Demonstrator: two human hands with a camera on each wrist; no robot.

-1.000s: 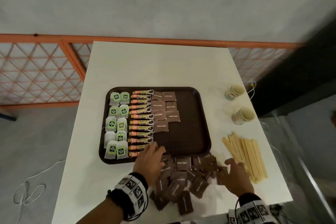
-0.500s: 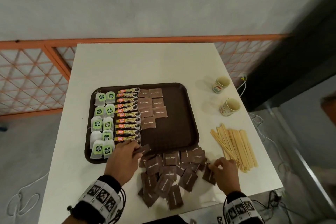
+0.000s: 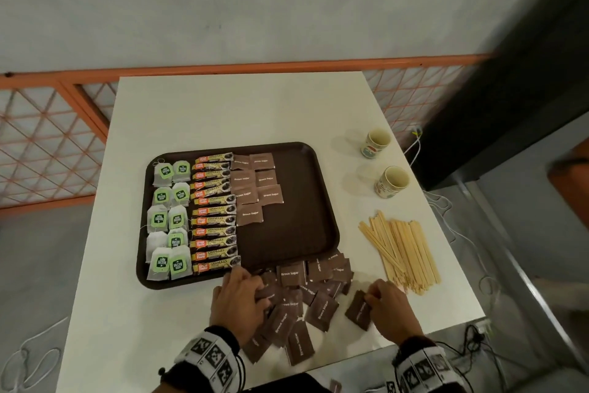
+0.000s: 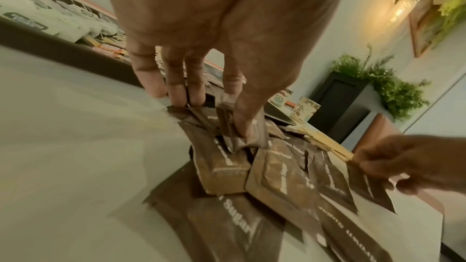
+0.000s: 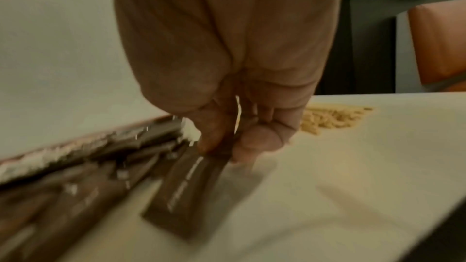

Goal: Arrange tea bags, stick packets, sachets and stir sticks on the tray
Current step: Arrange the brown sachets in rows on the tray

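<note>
My left hand (image 3: 237,303) is pinching a sachet from the pile (image 3: 296,303); my right hand (image 3: 390,306) is pinching another sachet (image 3: 358,313) on the tabletop (image 3: 223,112).

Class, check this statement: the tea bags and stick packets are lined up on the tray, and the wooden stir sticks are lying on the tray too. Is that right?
Not quite. The tea bags and stick packets are lined up on the tray, but the wooden stir sticks lie on the table right of it, as the head view shows.
</note>
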